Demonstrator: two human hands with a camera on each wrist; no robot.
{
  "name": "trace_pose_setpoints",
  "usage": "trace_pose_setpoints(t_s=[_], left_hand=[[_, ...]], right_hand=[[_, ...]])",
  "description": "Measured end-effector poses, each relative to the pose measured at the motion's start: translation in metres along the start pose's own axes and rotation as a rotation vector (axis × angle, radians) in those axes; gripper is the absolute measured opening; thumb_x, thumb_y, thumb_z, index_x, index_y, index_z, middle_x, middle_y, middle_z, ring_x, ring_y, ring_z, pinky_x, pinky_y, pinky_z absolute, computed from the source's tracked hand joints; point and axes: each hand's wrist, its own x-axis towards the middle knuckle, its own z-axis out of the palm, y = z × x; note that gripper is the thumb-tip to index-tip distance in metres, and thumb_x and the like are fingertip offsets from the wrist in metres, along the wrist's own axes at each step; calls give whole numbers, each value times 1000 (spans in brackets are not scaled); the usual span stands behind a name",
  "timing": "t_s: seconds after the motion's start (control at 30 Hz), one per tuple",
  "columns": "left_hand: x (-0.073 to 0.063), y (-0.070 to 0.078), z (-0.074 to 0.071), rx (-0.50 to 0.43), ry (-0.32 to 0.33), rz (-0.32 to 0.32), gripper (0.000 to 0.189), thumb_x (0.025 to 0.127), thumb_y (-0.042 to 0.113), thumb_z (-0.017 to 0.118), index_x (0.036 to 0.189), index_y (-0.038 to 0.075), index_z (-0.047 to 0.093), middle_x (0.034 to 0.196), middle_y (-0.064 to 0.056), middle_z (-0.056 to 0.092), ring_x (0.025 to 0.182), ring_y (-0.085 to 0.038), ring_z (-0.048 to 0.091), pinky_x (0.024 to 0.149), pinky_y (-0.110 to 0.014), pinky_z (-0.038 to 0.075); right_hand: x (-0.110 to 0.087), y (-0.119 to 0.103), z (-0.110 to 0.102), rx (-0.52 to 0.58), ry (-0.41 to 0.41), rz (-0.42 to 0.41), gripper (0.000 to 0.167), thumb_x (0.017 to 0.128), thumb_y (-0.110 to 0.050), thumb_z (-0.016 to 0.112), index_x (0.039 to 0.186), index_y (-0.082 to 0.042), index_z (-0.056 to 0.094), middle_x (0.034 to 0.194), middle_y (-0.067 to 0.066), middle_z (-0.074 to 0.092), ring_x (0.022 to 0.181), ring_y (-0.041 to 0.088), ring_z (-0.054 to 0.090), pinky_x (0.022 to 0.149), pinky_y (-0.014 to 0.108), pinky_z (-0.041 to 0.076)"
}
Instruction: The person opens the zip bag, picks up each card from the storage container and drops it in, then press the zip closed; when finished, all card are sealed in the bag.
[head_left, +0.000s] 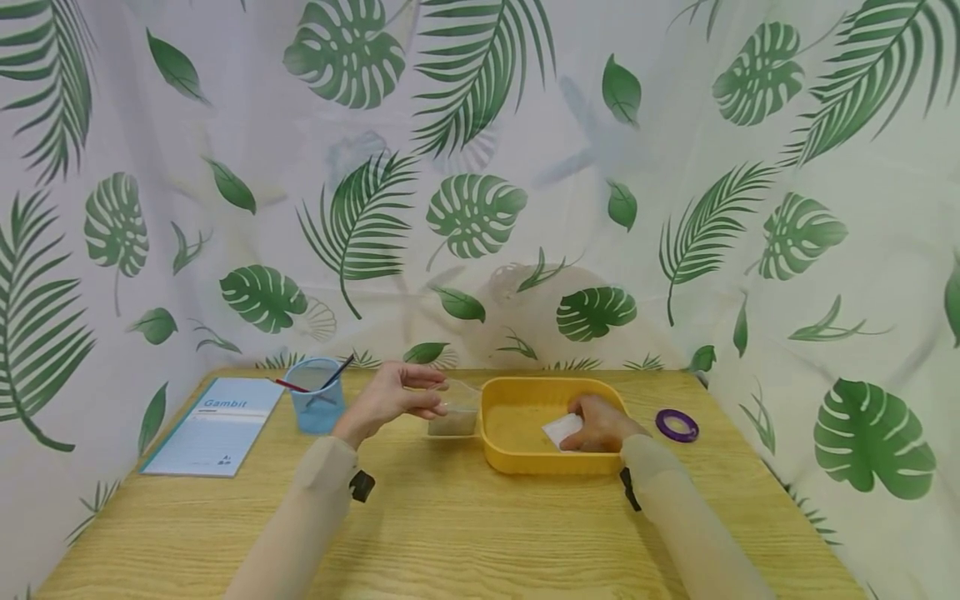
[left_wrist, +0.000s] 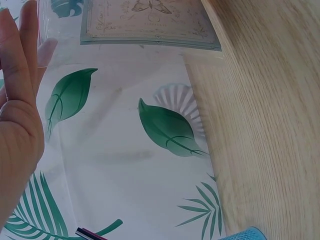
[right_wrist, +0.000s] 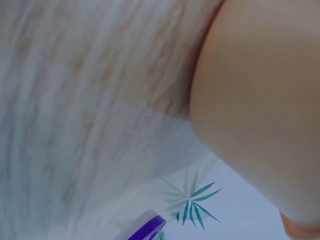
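Note:
My left hand point(head_left: 393, 398) pinches the upper left edge of a clear plastic bag point(head_left: 453, 421), which hangs upright just left of the yellow basin point(head_left: 517, 464). In the left wrist view, the bag holds a flat card with a butterfly print point(left_wrist: 150, 22), and the fingers point(left_wrist: 20, 70) are at the left edge. Inside the basin, my right hand point(head_left: 597, 421) grips a white sheet-like piece point(head_left: 561, 430), its far part hidden under the fingers. The right wrist view is mostly filled by close, blurred surfaces.
A purple tape roll point(head_left: 677, 425) lies right of the basin. On the left stand a blue mesh cup point(head_left: 318, 414) with a red pencil and a dark pen, and a light blue notebook point(head_left: 210, 429). A leaf-patterned curtain point(head_left: 480, 325) borders the wooden table's back.

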Motion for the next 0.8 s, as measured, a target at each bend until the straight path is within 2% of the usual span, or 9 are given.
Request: trace_pose_setpoints(t_s=[0.17, 0.33, 0.47, 0.6, 0.7, 0.8], left_hand=[[1, -1, 0, -3, -2, -6, 43, 91, -2, 65, 133, -6, 57, 130, -24, 62, 84, -23, 75, 73, -32, 63], [1, 0, -1, -1, -4, -4, 44, 91, -2, 65, 133, -6, 56, 130, -24, 62, 84, -23, 75, 74, -32, 63], [1, 0, -1, 7, -6, -4, 44, 91, -1, 65, 134, -6, 55, 130, -24, 62, 85, -23, 75, 74, -32, 63], [1, -1, -1, 6, -5, -4, 44, 92, -1, 65, 134, -6, 56, 130, -24, 62, 85, -24, 75, 74, -32, 63], [1, 0, -2, 4, -8, 1, 45, 92, -1, 65, 135, -7, 54, 130, -24, 61, 85, -24, 75, 74, -32, 63], [2, 0, -2, 3, -10, 0, 46, 92, -2, 64, 135, -8, 53, 131, -24, 61, 84, -23, 75, 74, -32, 63]], right_hand=[[1, 1, 1, 42, 19, 18, 66, 67, -26, 92, 115, -2, 53, 109, 10, 58, 93, 22, 51, 94, 40, 49], [0, 0, 2, 104, 37, 1, 69, 67, -22, 92, 116, -4, 48, 110, 11, 55, 94, 23, 51, 90, 37, 47], [0, 0, 1, 150, 61, -74, 58, 73, -17, 88, 115, -3, 50, 120, 18, 58, 109, 36, 55, 99, 47, 47], [1, 0, 0, 169, 100, -147, 42, 84, -15, 79, 116, -1, 57, 130, 23, 57, 125, 45, 50, 107, 58, 41], [3, 0, -1, 209, 133, -119, 38, 90, -17, 73, 122, -3, 59, 129, 21, 59, 115, 38, 56, 101, 52, 47], [5, -2, -1, 278, 141, -101, 38, 95, -18, 66, 129, -3, 56, 126, 21, 60, 100, 28, 61, 86, 40, 54]])
